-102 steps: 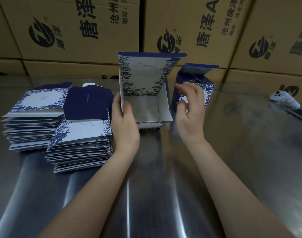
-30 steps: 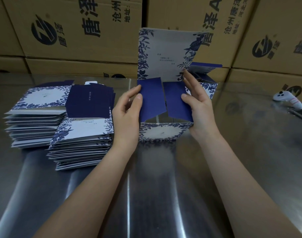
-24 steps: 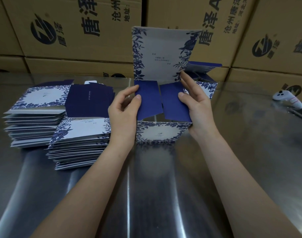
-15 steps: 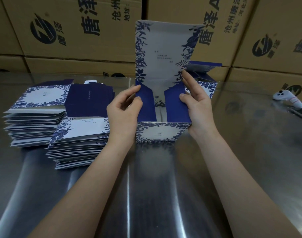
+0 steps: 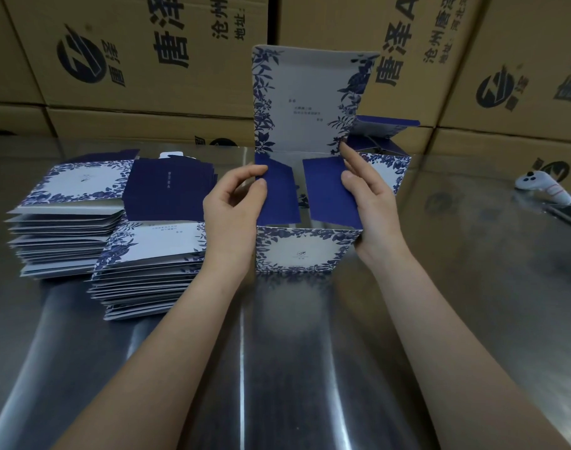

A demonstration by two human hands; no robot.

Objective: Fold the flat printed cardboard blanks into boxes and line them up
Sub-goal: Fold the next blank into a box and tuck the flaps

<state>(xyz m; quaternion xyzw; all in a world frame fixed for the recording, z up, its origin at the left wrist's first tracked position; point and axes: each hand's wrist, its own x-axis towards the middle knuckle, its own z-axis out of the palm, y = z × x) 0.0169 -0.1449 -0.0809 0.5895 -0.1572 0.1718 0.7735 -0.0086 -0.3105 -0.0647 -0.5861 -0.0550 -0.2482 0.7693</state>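
A white box with blue floral print (image 5: 302, 251) stands on the steel table in front of me, its big lid flap (image 5: 305, 99) upright at the back. My left hand (image 5: 234, 209) pinches the left navy side flap (image 5: 277, 193) between thumb and fingers. My right hand (image 5: 370, 203) holds the right navy side flap (image 5: 329, 193), thumb on it, fingers behind. Both flaps lean inward over the open top. Behind my right hand stands another folded box (image 5: 389, 164) with its lid up. Two stacks of flat blanks (image 5: 66, 219) (image 5: 151, 264) lie at the left.
Brown shipping cartons (image 5: 154, 56) wall off the back of the table. A white handheld controller (image 5: 542, 186) lies at the far right beside a dark flat object. The steel table (image 5: 277, 368) stretches toward me.
The box was turned so its printed front faces me and its lid flap raised. Over the last second the two navy side flaps spread slightly apart, then tipped back inward.
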